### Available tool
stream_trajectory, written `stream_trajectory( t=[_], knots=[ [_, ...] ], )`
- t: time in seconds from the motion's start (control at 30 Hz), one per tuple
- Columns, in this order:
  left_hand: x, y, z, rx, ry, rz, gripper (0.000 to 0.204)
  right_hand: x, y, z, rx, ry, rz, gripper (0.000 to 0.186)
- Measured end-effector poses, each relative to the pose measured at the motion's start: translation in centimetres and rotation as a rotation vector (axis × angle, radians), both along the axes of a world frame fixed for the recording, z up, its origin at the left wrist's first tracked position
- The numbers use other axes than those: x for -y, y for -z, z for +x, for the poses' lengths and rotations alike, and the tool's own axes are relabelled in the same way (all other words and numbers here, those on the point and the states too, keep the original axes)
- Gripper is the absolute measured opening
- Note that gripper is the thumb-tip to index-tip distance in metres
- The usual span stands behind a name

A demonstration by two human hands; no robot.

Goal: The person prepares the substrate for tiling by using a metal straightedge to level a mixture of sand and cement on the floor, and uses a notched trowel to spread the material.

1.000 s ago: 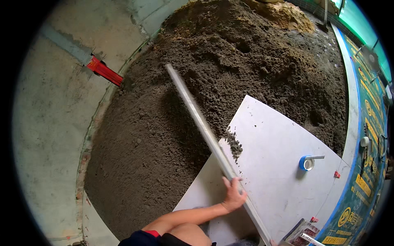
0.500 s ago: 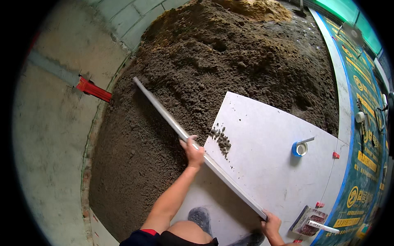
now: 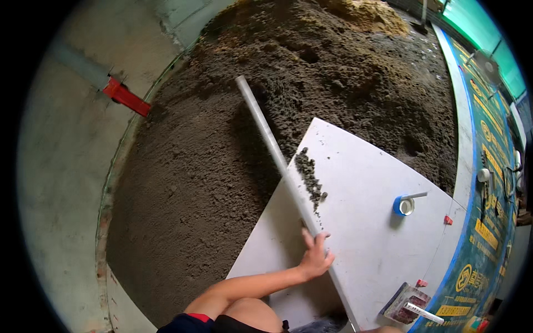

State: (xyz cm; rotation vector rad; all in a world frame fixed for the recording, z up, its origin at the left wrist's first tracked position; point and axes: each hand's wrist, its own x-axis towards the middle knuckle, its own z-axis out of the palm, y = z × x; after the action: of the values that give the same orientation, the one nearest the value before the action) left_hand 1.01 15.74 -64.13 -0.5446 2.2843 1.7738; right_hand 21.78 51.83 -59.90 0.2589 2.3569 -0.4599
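Observation:
A long pale metal straightedge bar point(image 3: 265, 130) runs slantwise from above the dark damp mortar bed point(image 3: 183, 183) down across a large white tile point(image 3: 366, 238). Around its lower half my left hand point(image 3: 317, 258) is closed, thumb on one side and fingers on the other. Of my right hand point(image 3: 383, 329) only a sliver shows at the lower edge, near the bar's low end, its fingers hidden. Mortar crumbs point(image 3: 310, 176) lie in a strip on the tile beside the bar.
On the tile stands a blue-and-white can point(image 3: 403, 206) with a handle sticking out. A trowel point(image 3: 406, 304) with a white handle lies at lower right, near red tile clips point(image 3: 421, 283). A green printed sheet point(image 3: 472, 272) borders the right; a red channel piece point(image 3: 126, 96) sits at left.
The bar has swung to a steeper slant, its far end moving right and up. My left hand went right and down with it, over the tile. My right hand sank almost out of view.

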Motion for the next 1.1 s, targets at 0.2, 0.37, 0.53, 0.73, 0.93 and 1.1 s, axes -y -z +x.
stream_trajectory(
  t=[0.2, 0.37, 0.53, 0.73, 0.93, 1.1],
  knots=[
    [-2.5, 1.3, 5.4, -0.129, 0.057, -0.271, 0.059, -2.1, 0.9, 2.9, -0.005, 0.119, 0.015, 0.037],
    [-5.0, 2.0, -1.4, -0.213, 0.018, -0.295, 0.06, -3.3, 2.8, 2.8, -0.042, 0.197, 0.071, 0.034],
    [-1.3, 3.2, -13.1, -0.224, -0.048, -0.147, 0.057, -0.9, 6.1, -2.1, -0.127, 0.229, 0.127, 0.031],
    [5.3, 1.3, -15.7, -0.293, -0.099, -0.29, 0.053, 3.9, 6.3, -5.5, -0.303, -0.11, 0.074, 0.032],
    [12.7, -1.0, -3.8, -0.22, -0.38, -0.302, 0.051, 4.5, 3.4, -7.5, -0.155, -0.407, -0.184, 0.045],
    [22.3, 0.7, 3.2, -0.183, -0.602, -0.572, 0.045, 11.4, 1.4, -15.1, 0.1, -0.721, -0.323, 0.059]
  ],
)
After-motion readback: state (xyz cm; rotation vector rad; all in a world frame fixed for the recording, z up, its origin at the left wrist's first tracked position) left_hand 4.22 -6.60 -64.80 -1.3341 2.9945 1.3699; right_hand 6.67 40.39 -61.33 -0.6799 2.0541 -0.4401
